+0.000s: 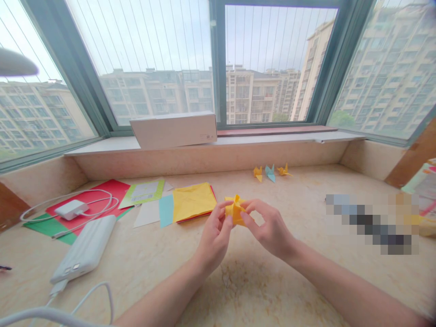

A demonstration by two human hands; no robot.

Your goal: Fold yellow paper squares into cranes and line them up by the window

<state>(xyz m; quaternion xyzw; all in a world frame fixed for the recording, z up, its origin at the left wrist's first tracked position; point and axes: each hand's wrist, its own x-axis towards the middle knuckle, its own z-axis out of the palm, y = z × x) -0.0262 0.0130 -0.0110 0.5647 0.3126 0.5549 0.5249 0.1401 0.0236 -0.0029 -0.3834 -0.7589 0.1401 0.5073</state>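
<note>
Between my two hands is a folded yellow paper crane (235, 211), held just above the stone counter. My left hand (215, 229) pinches its left side between thumb and fingers. On the other side, my right hand (267, 222) grips it with thumb and forefinger. Parts of the fold are hidden behind my fingers. Left of my hands lies a stack of yellow paper squares (193, 201), with red edges showing beneath. Farther back stand a blue paper crane (270, 173) and two yellow ones, the left yellow crane (258, 173) and the right yellow crane (284, 170).
A white power bank (85, 250), a charger (71, 210) and looping cables lie at left over red paper (98, 193) and green paper (44, 225). A white box (173, 131) rests on the window ledge. A blurred object (369, 222) lies at right.
</note>
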